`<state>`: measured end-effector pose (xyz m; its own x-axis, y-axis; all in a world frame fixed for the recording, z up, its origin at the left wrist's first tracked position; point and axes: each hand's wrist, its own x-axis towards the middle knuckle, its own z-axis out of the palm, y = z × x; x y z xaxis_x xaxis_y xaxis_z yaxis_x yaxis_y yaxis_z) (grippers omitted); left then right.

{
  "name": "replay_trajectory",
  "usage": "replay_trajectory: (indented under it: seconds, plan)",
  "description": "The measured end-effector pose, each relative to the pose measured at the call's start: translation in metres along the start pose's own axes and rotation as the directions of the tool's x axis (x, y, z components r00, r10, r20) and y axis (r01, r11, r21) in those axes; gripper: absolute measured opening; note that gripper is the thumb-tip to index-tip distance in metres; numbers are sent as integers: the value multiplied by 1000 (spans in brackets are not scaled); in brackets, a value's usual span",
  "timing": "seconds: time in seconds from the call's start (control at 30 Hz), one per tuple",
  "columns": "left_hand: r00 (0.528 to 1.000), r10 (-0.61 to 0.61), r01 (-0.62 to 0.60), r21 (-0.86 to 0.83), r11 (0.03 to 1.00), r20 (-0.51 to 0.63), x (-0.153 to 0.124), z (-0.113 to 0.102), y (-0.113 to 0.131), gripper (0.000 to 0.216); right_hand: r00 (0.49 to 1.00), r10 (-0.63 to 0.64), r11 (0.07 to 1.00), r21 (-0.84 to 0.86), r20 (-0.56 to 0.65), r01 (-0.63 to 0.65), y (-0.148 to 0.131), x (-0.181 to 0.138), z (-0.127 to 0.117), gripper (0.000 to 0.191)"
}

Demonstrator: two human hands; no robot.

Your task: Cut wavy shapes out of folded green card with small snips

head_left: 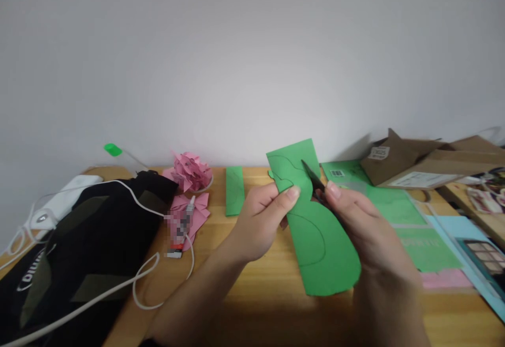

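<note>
My left hand (263, 220) pinches the left edge of a green paper strip (315, 231) with pencilled curved outlines, holding it up over the wooden table (252, 294). My right hand (363, 226) is closed on black scissors (313, 179), whose blades point up and left into the paper along a drawn curve. The handles are hidden by my fingers.
A narrow green paper strip (234, 190) lies behind. Pink paper flower (191, 171) and pink scraps (195, 213) with a glue tube (185, 218) lie left of centre. A black bag (79, 247) with white cable (134, 278) fills the left. Green sheets (410, 221), cardboard (418, 160) and a palette (485, 255) lie right.
</note>
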<state>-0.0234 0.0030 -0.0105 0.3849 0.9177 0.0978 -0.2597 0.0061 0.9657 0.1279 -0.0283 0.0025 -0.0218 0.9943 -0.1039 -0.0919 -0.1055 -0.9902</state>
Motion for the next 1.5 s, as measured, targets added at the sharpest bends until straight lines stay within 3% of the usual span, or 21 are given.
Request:
replay_trajectory:
  seconds: [0.6,0.9,1.17,1.5]
  plan:
    - [1000,-10,10,-4,1000,-5,-4,4,7,43,999,-43,999,29,-26,43,-5,-1,6,49]
    - [999,0,1,-20,1000,47,-4,0,2,44,998,-32,999,39,50,30,-2,0,-2,45]
    - [995,-12,10,20,1000,95,-4,-6,1,44,988,-104,993,-39,110,109,1,0,-10,48]
    - [993,-20,14,52,999,116,-5,-8,2,44,980,-81,996,39,182,75,-2,-1,-9,48]
